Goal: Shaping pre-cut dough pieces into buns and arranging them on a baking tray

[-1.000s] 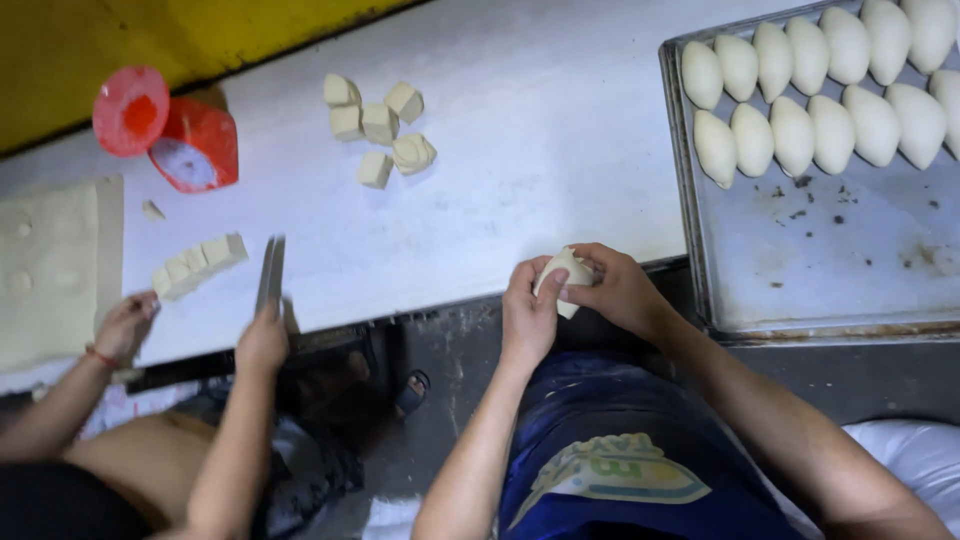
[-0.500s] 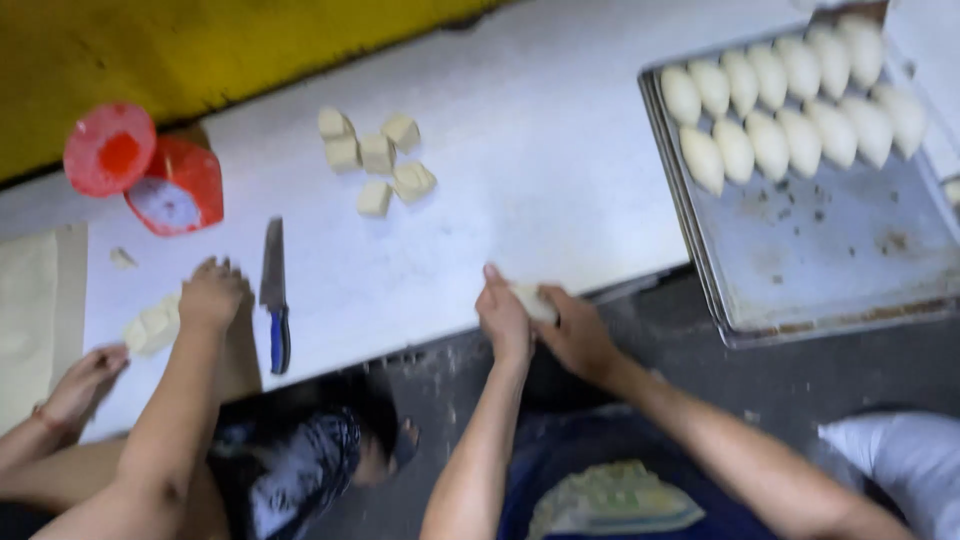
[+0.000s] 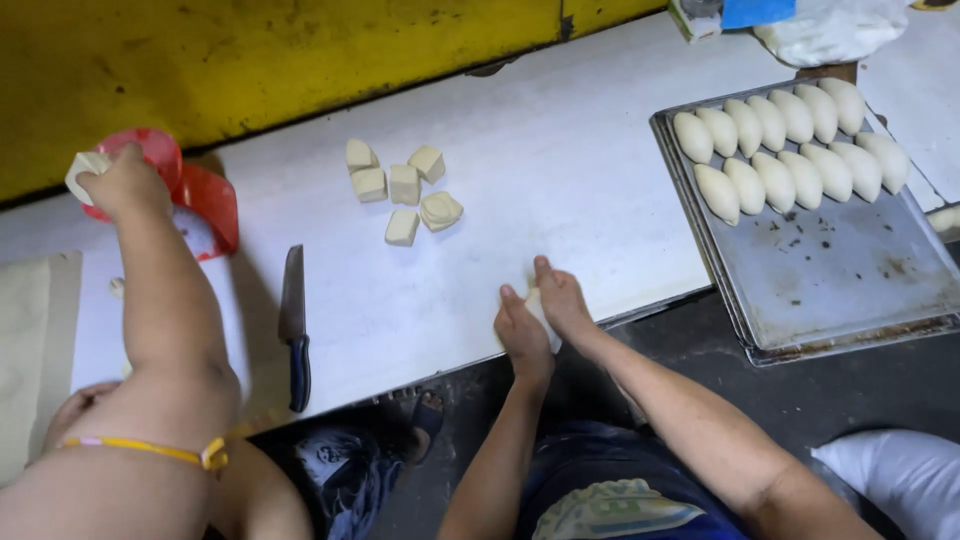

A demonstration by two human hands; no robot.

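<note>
Left hand (image 3: 522, 335) and right hand (image 3: 562, 298) clamped together on a mostly hidden dough piece (image 3: 537, 304).

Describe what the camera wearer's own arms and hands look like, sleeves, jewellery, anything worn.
Both arms are bare from the hands up past the elbows, with no sleeves in view. The left hand and right hand carry no gloves, and no rings, watch or bracelet are visible. The fingers look lightly dusted with flour. The yellow band belongs to the co-worker's arm, not the wearer.

Both hands, left (image 3: 522, 335) and right (image 3: 562, 298), pressed around a dough piece (image 3: 537, 303) on the white table (image 3: 560, 170), metal tray (image 3: 850, 280) at three o'clock.
</note>
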